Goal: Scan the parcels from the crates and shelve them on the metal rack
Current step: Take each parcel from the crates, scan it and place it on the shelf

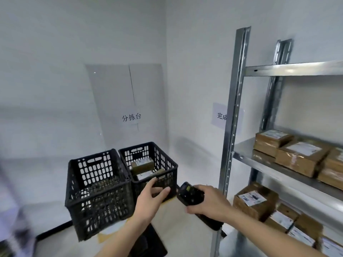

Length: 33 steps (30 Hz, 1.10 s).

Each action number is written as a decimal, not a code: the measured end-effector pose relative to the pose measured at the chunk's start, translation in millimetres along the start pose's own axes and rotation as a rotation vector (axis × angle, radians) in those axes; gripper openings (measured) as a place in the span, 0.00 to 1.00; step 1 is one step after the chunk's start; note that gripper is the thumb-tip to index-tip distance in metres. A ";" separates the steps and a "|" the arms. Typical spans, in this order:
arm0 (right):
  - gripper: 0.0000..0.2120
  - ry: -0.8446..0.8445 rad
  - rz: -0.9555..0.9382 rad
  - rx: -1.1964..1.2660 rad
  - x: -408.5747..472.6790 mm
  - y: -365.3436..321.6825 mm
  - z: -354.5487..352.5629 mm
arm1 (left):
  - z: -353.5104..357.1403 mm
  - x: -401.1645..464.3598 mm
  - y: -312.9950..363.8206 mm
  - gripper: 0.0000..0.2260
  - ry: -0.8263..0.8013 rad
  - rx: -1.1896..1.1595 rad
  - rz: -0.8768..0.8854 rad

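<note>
Two black plastic crates stand side by side at the wall. The left crate [96,193] looks bare inside. The right crate [167,164] holds a few brown parcels [143,163] with white labels. My left hand [150,199] reaches out in front of the right crate's near wall, fingers loosely spread, holding nothing. My right hand [207,201] grips a black handheld scanner [190,193], its head pointing toward the crates. The metal rack [232,127] stands at the right, with brown parcels [300,154] on its middle shelf and more parcels [256,201] on the shelf below.
White walls carry two paper signs, one [131,117] behind the crates and one [221,115] partly hidden by the rack post. The rack's top shelf [293,68] shows no parcels. A dark flat object [148,242] lies low between my arms. Something blurred sits at the far left edge.
</note>
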State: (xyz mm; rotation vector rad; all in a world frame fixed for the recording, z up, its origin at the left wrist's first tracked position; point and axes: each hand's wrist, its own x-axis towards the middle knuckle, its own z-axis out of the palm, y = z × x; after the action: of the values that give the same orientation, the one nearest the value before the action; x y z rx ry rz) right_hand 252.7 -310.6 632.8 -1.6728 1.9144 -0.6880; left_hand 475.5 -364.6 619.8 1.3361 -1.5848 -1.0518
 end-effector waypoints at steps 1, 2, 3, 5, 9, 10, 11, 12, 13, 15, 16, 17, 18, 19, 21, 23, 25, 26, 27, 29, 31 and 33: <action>0.30 -0.008 0.004 -0.005 19.3 -3.7 2.6 | -3.2 17.4 -3.4 0.34 0.000 -0.004 -0.008; 0.29 -0.020 -0.006 0.008 44.3 -7.7 4.7 | -6.1 40.8 -8.3 0.34 0.004 -0.002 -0.014; 0.28 -0.026 -0.006 0.010 66.8 -8.3 7.1 | -8.2 61.3 -13.3 0.33 0.007 0.009 -0.023; 0.27 -0.028 -0.002 0.020 116.8 -9.4 10.6 | -13.4 108.4 -24.3 0.32 0.012 0.023 -0.041; 0.30 -0.027 0.016 0.016 208.2 -7.0 22.8 | -28.4 194.1 -48.6 0.26 0.063 0.101 -0.081; 0.30 -0.014 0.019 0.013 228.6 -8.6 24.7 | -32.8 213.4 -53.0 0.25 0.077 0.099 -0.085; 0.29 -0.006 0.023 0.013 246.2 -11.2 25.4 | -36.4 229.5 -55.5 0.25 0.088 0.074 -0.089; 0.29 -0.010 0.026 0.012 267.1 -13.3 28.9 | -40.2 246.7 -61.3 0.26 0.099 0.040 -0.110; 0.30 -0.013 0.020 0.014 291.4 -15.8 34.5 | -44.8 266.4 -68.5 0.27 0.110 0.007 -0.125; 0.29 -0.021 0.018 0.032 316.0 -21.4 38.3 | -50.1 287.2 -71.9 0.29 0.111 -0.036 -0.147; 0.28 -0.029 0.018 0.033 332.8 -24.5 43.4 | -53.8 301.4 -77.8 0.30 0.114 -0.041 -0.161; 0.27 -0.034 0.020 0.030 354.0 -28.1 50.6 | -58.2 320.8 -85.3 0.29 0.117 -0.044 -0.172; 0.26 -0.039 0.025 0.030 372.4 -30.9 56.3 | -61.6 338.5 -92.0 0.29 0.120 -0.046 -0.183; 0.26 -0.044 0.029 0.031 394.0 -34.2 62.9 | -64.5 359.1 -99.6 0.28 0.124 -0.055 -0.193; 0.24 -0.056 0.037 0.030 430.7 -38.7 75.0 | -69.3 394.0 -113.1 0.28 0.122 -0.051 -0.198; 0.23 -0.061 0.042 0.021 470.1 -42.2 90.9 | -75.1 432.3 -129.0 0.28 0.118 -0.042 -0.205; 0.22 -0.070 0.050 0.013 510.3 -45.4 108.0 | -80.3 473.1 -148.2 0.29 0.108 -0.037 -0.218; 0.21 -0.077 0.059 0.006 526.9 -46.3 115.8 | -82.4 489.8 -156.5 0.29 0.102 -0.030 -0.229; 0.21 -0.084 0.070 0.002 549.3 -45.6 126.4 | -84.7 510.5 -167.3 0.30 0.090 -0.026 -0.238; 0.22 -0.095 0.086 -0.003 586.4 -41.4 147.0 | -86.3 543.5 -190.9 0.31 0.067 -0.020 -0.269; 0.24 -0.097 0.105 0.001 615.8 -34.4 166.3 | -87.2 570.1 -210.3 0.32 0.055 -0.013 -0.303; 0.27 -0.106 0.134 0.001 643.3 -22.1 187.5 | -85.6 597.6 -232.6 0.35 0.040 -0.008 -0.345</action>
State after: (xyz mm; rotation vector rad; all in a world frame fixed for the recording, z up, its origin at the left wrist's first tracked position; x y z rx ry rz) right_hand 317.8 -960.2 480.3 -1.5323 1.9292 -0.5376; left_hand 556.0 -987.7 465.8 1.6539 -1.3466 -1.2240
